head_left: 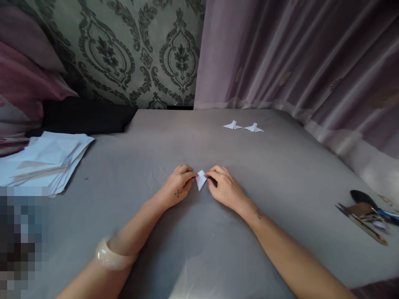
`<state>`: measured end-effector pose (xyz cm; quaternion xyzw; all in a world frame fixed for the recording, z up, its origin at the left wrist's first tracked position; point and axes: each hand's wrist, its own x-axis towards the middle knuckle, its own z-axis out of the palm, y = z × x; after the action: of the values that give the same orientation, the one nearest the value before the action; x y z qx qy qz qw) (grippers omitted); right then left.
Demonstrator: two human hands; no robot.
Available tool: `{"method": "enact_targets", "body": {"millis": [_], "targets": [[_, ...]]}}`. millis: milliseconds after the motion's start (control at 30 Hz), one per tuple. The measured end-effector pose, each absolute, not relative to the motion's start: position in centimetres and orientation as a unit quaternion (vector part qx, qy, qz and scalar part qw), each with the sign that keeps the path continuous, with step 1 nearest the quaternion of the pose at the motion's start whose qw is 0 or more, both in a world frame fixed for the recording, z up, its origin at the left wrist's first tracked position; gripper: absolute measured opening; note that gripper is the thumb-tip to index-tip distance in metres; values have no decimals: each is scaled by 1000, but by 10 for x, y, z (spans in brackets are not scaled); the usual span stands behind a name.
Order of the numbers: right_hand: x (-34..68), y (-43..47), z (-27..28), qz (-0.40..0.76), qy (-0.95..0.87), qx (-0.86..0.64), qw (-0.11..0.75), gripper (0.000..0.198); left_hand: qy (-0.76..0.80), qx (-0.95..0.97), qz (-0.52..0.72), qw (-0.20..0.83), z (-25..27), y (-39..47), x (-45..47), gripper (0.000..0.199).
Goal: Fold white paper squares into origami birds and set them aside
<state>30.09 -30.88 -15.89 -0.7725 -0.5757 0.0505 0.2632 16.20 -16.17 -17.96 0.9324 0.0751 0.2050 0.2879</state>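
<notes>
A small white folded paper, kite-shaped with its long point toward me, lies between my hands on the grey cloth surface. My left hand pinches its left corner between thumb and fingertips. At the right corner, my right hand does the same, thumb and forefinger closed on the edge. A pale bangle circles my left forearm. Farther back to the right sit two folded paper birds, one beside the other, their tips almost touching.
A stack of white paper sheets lies at the left, in front of a black cloth. Scissors and other small tools are at the right edge. Purple curtains and a patterned wall bound the far side.
</notes>
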Motion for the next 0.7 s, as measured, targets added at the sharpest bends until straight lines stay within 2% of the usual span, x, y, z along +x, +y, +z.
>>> {"method": "enact_targets", "body": {"millis": [367, 567, 700], "targets": [[303, -313, -161, 74, -551, -783, 278, 19, 124, 919, 161, 339, -177, -159, 167, 16], [301, -312, -160, 68, -553, -787, 266, 20, 120, 923, 155, 332, -173, -160, 166, 26], [302, -313, -161, 68, -554, -787, 261, 18, 130, 920, 134, 345, -166, -161, 166, 22]]}}
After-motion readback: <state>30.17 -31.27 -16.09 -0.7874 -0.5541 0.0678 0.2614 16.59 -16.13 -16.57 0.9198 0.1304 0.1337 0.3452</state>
